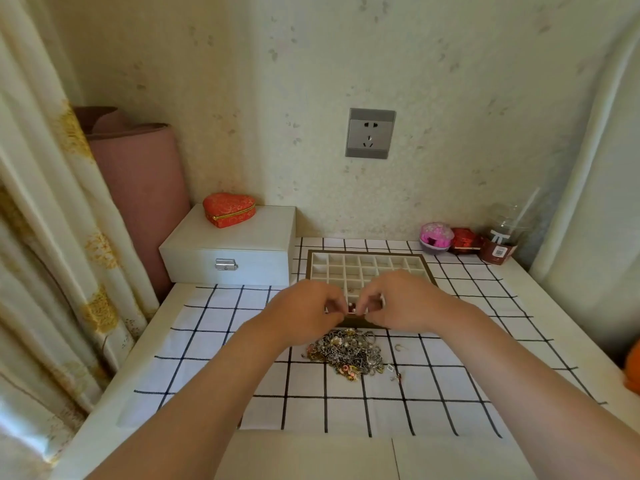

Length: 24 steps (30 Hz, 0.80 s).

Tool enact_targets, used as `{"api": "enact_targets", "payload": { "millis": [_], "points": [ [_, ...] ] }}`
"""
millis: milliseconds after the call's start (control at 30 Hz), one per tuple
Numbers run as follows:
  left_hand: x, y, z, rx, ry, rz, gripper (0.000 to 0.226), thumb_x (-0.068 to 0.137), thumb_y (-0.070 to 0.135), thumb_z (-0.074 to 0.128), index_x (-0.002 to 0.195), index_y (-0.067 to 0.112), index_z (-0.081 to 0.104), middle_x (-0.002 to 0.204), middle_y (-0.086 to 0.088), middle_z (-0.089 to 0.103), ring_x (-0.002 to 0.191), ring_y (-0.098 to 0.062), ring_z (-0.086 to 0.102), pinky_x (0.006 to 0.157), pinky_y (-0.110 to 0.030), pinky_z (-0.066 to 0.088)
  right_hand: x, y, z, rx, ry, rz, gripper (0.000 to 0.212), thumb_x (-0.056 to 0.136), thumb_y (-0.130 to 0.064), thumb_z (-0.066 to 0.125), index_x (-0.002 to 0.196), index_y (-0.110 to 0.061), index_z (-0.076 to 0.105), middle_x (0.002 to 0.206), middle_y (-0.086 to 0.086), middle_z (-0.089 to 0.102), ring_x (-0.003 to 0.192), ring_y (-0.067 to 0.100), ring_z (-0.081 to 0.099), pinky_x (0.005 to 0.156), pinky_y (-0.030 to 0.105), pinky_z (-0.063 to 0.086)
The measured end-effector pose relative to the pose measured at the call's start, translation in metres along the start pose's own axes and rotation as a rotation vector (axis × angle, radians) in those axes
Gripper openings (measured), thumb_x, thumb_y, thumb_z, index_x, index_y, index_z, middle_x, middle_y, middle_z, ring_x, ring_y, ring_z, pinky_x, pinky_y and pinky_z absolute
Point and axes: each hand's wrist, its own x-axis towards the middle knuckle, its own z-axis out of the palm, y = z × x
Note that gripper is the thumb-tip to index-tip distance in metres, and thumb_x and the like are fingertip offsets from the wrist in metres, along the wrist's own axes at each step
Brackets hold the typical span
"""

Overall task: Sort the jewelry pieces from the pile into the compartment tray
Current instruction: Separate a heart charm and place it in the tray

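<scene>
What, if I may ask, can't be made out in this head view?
Head view only.
Near compartments of the tray: hidden behind the left hand and right hand.
Reddish bit between the hands: too small to identify, or to tell whether it is held.
Pieces in the pile: tangled, too small to tell apart.
Orange thing: cut off by the right edge.

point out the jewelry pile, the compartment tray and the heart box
jewelry pile [346, 353], head view, middle of the tangle
compartment tray [367, 252], head view, far brown rim
heart box [229, 208], head view, red lid
</scene>
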Motion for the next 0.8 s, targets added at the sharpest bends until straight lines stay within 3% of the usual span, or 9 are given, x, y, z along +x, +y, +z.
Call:
{"api": "enact_targets", "payload": {
  "millis": [133,233,333,433,500,667,800],
  "points": [
    [-0.001,0.015,0.012,0.125,-0.088,0.044,0.022,0.092,0.026,0.066,0.112,0.032,0.073,0.105,0.013,0.07,0.075,0.003,0.05,0.074,-0.017,0.041,-0.014,0.006,0.005,-0.142,-0.042,-0.008,0.02,0.089,-0.03,0.069,0.106,-0.039,0.074,0.079,-0.019,0.058,0.07,0.0,0.053,0.064,0.02,0.042],
    [-0.001,0.022,0.016,0.222,-0.154,0.073,0.029,0.093,0.029,0.065,0.12,0.035,0.07,0.112,0.014,0.067,0.091,-0.004,0.053,0.083,-0.023,0.043,-0.02,0.005,0.011,-0.251,-0.052,-0.049,0.027,0.093,-0.036,0.065,0.12,-0.039,0.07,0.085,-0.017,0.055,0.079,0.006,0.052,0.066,0.025,0.041],
    [-0.001,0.025,0.015,0.253,-0.169,0.076,0.025,0.092,0.029,0.064,0.115,0.036,0.073,0.114,0.016,0.066,0.106,-0.007,0.057,0.091,-0.028,0.047,-0.023,0.005,0.016,-0.295,-0.043,-0.065,0.03,0.094,-0.039,0.063,0.123,-0.041,0.067,0.095,-0.012,0.064,0.084,0.01,0.055,0.067,0.026,0.039],
    [-0.001,0.025,0.015,0.219,-0.187,0.041,0.019,0.091,0.03,0.065,0.106,0.034,0.076,0.107,0.015,0.066,0.102,-0.007,0.059,0.088,-0.026,0.048,-0.023,0.007,0.019,-0.297,-0.026,-0.068,0.031,0.095,-0.04,0.062,0.125,-0.04,0.066,0.111,-0.011,0.069,0.1,0.014,0.063,0.07,0.026,0.042],
    [0.0,0.023,0.015,0.181,-0.202,0.017,0.017,0.09,0.031,0.067,0.104,0.033,0.076,0.108,0.015,0.067,0.101,-0.006,0.06,0.086,-0.025,0.048,-0.022,0.007,0.02,-0.284,-0.024,-0.055,0.029,0.094,-0.039,0.063,0.123,-0.037,0.068,0.11,-0.01,0.069,0.101,0.014,0.063,0.069,0.026,0.041],
    [0.004,0.016,0.014,0.12,-0.191,-0.024,0.02,0.088,0.032,0.069,0.107,0.032,0.073,0.103,0.015,0.07,0.094,-0.004,0.062,0.087,-0.027,0.052,-0.019,0.014,0.023,-0.194,-0.039,0.005,0.015,0.089,-0.036,0.07,0.103,-0.031,0.069,0.078,-0.015,0.058,0.08,0.009,0.056,0.063,0.026,0.039],
    [0.01,0.014,0.014,-0.017,-0.098,-0.035,0.02,0.087,0.027,0.071,0.106,0.032,0.071,0.097,0.016,0.07,0.09,0.002,0.062,0.088,-0.028,0.053,-0.019,0.018,0.019,0.066,-0.032,0.067,0.004,0.088,-0.027,0.073,0.092,-0.027,0.072,0.079,-0.013,0.066,0.068,0.003,0.063,0.062,0.021,0.049]
  ]
}}
